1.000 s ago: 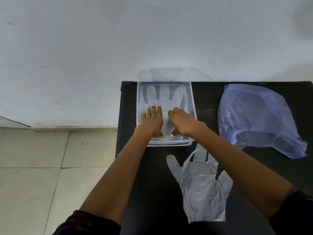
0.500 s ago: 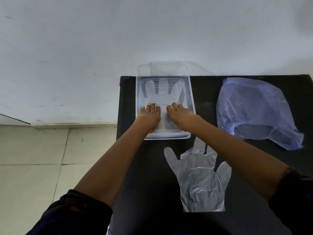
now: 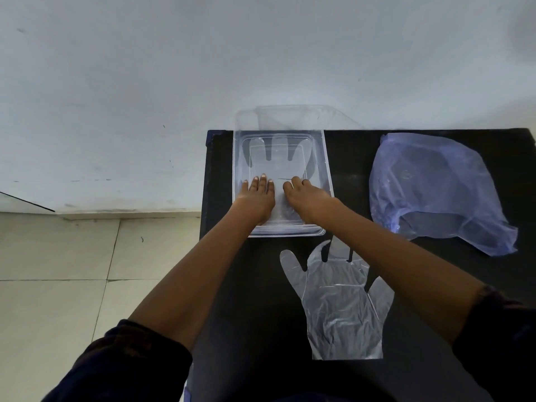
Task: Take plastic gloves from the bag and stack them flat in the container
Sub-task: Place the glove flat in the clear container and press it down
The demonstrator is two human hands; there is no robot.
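A clear rectangular container (image 3: 326,158) sits at the far left corner of the black table. A transparent plastic glove (image 3: 278,158) lies flat inside it, fingers pointing away from me. My left hand (image 3: 258,198) presses palm down on the glove's near part, fingers spread. My right hand (image 3: 307,200) rests beside it on the same glove, fingers slightly curled. More clear gloves (image 3: 339,300) lie flat on the table in front of the container, partly under my right forearm. The blue plastic bag (image 3: 435,187) lies crumpled at the right.
The container's clear lid (image 3: 290,117) leans against the white wall behind it. The black table (image 3: 353,158) ends at its left edge just beside the container; beyond it is a tiled floor (image 3: 72,271).
Both hands have slid a little toward me over the glove in the container. The view has shifted slightly; gloves on the table and the bag stay where they were.
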